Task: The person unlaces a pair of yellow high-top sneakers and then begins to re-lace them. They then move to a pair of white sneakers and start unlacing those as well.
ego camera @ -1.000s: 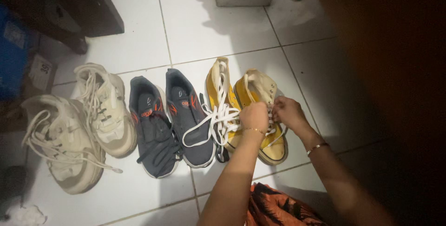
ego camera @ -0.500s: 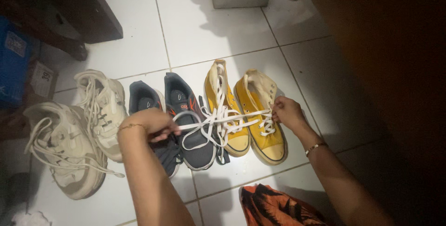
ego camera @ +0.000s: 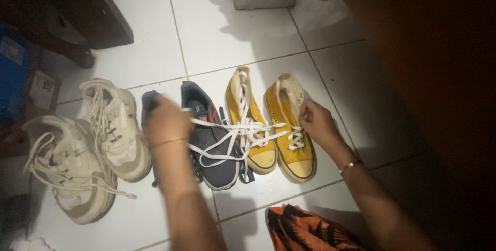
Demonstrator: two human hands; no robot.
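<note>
Indoors, white tiled floor (ego camera: 217, 29), 6 shoes, dim room

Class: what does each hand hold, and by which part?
Left hand grips the white shoelace by its end; right hand steadies the yellow sneaker at its collar.

The left hand (ego camera: 166, 122), which a second ago worked beside the right hand (ego camera: 316, 122) over the yellow sneakers (ego camera: 274, 127), has swung across to the dark grey pair (ego camera: 212, 142), drawing the white laces (ego camera: 235, 132) out taut across the shoes above the tiled floor (ego camera: 217, 34).
</note>
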